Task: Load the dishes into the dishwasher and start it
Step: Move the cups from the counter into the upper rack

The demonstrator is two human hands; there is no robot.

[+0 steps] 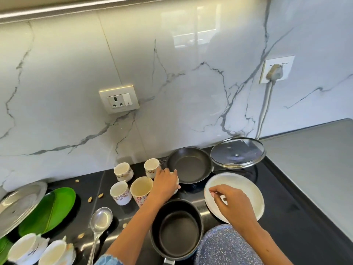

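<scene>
**Black stone countertop with unwashed dishes, both hands over the crockery**

Black polished countertop [286,217] runs below a white marble-veined backsplash [172,92]; a grey surface adjoins its right edge. Left hand [165,183] lies palm-down near the middle of the countertop, fingers curled over a small white cup [177,185] that is mostly hidden beneath it; the grip appears closed on that cup. Right hand [232,204] hovers over the white plate [248,188] at the right side, thumb and forefinger drawn together in a pinch; whether anything is held between them cannot be told. Just left of the left hand stand four cups: a tall floral cup [141,188], a smaller floral cup [120,193], and two white cups with dark markings, one [123,172] and another [152,167], nearer the backsplash. A dark frying pan [190,165] sits toward the back edge, beside a glass lid [237,153] lying knob-down. A black saucepan [176,229] stands near the front edge, between the forearms. A metal ladle [99,224] lies left of the saucepan; a green leaf-shaped plate [49,209] and a steel plate [19,203] overlap at the left edge; two more white cups [23,247] and [52,252] occupy the front left corner. Small pale scraps [89,199] are scattered on the countertop. A wall socket [119,99] is set in the backsplash.
</scene>
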